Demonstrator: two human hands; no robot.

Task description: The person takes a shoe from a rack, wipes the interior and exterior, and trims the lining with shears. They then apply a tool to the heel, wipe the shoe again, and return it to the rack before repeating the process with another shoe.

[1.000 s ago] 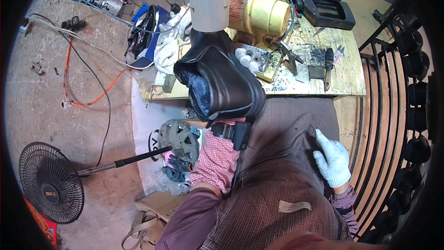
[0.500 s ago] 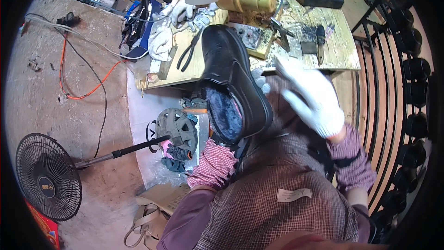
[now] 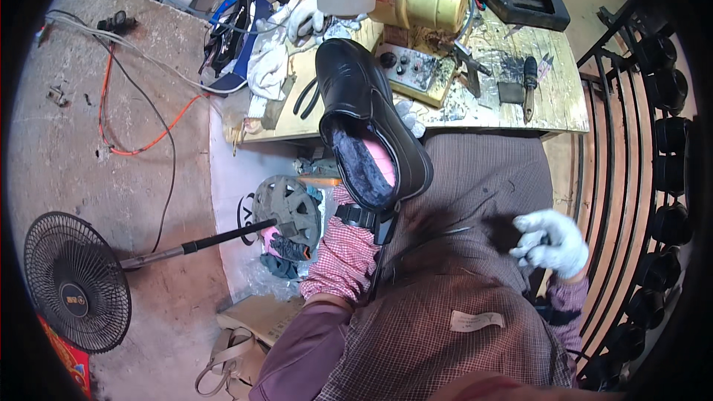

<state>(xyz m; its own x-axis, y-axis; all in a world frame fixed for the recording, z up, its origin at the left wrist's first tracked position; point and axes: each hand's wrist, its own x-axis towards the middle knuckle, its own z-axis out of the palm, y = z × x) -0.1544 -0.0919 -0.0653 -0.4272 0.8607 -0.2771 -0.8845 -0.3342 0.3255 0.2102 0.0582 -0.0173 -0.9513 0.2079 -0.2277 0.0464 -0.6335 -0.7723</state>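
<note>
A black leather slip-on shoe with dark fuzzy lining and a pink patch inside stands tilted over my lap, its toe toward the workbench. My left hand, in a pale glove, is wrapped round its underside; only some fingers show past the shoe's right edge. A checked red sleeve cover and black strap show on that forearm. Lower right, my right hand, in a white glove, is above the brown checked apron with curled fingers. What those fingers hold, if anything, cannot be made out. A dark patch beside them looks like shadow.
On the wooden workbench are pliers, a control box, a yellow cylinder, a dark-handled brush and white gloves. A black fan stands left. Black shoes fill a metal rack at right.
My right hand has dropped from beside the shoe toward my lap, and its stretched fingers have curled. The shoe has turned slightly, showing more pink inside.
</note>
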